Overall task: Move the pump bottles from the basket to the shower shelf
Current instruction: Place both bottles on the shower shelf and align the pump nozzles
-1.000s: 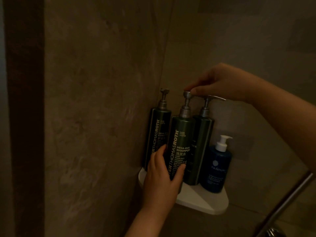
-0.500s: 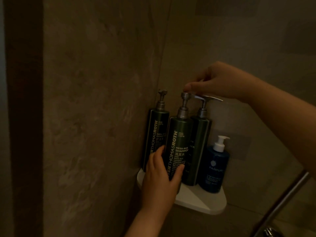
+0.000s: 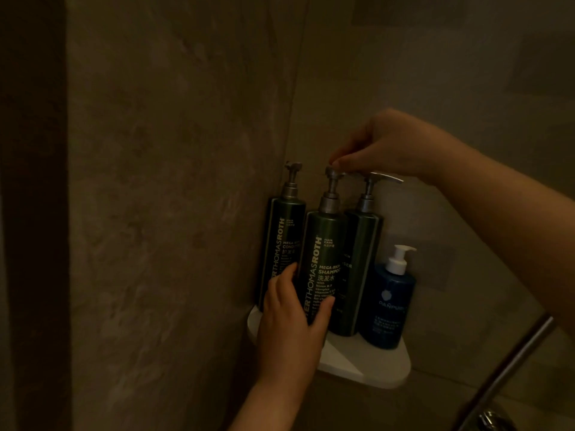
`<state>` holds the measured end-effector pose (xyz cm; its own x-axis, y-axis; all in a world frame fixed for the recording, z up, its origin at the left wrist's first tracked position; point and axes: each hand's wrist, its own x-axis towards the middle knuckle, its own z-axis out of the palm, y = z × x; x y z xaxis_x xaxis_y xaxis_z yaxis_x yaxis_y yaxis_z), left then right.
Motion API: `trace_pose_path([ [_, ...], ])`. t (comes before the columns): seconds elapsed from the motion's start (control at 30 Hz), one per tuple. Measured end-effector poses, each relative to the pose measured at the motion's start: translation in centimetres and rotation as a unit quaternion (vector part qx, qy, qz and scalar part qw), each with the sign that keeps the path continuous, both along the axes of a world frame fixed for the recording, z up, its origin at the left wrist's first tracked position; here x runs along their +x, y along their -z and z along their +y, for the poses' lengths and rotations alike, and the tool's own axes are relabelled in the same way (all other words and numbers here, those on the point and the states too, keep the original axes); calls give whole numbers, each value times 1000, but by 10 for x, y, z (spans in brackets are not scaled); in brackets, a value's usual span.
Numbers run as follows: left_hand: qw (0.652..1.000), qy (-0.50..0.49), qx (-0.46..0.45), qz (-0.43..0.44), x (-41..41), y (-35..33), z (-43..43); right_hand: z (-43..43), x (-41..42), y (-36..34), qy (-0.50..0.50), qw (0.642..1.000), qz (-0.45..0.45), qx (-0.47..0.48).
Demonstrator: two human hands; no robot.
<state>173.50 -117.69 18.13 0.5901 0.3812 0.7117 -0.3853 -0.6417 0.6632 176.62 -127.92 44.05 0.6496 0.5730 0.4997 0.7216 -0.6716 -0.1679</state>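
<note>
wall: brownish stone shower corner (image 3: 174, 188), pretty dim in here
shelf: white rounded corner shelf (image 3: 367, 365), four bottles on it
shampoo: tall dark green pump bottle (image 3: 323, 256), front middle
right hand (image 3: 389, 147): at 12 o'clock, fingers pinching its pump top
left hand (image 3: 291, 325): fingers wrapped round its lower body
blue bottle: small white-pump one (image 3: 392, 303), at 3 o'clock

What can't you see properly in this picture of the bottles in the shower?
All in the head view:
- Basket: out of frame.
- Third green bottle: label mostly covered by the shampoo bottle.
- Conditioner bottle: lower part behind the left hand and shampoo bottle.
- Shampoo pump top: partly under the right hand fingertips.
- Blue bottle: small print too dim and blurred.
- Metal bar: cut off by the bottom edge.
</note>
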Motion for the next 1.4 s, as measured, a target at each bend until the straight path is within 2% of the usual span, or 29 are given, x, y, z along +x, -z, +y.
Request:
trace_pose_path([
  [0.23, 1000, 19, 0, 14, 3, 2, 4, -4, -2, 0, -8, 1000, -14, -22],
  [0.43, 993, 109, -31, 34, 6, 3, 13, -20, 8, 3, -107, 993, 32, -21],
  [0.6, 990, 130, -44, 37, 7, 3, 15, -23, 14, 6, -137, 989, 49, -12],
  [0.8, 995, 88, -37, 16, 4, 3, 9, -22, 16, 7, -132, 991, 25, -17],
  [1.1, 997, -75, -1, -1, 2, 0, -6, -12, 14, 9, -135, 990, -43, -13],
  [1.4, 993, -119, 14, 1, 4, -1, -10, -10, 12, 15, -147, 985, -93, -11],
])
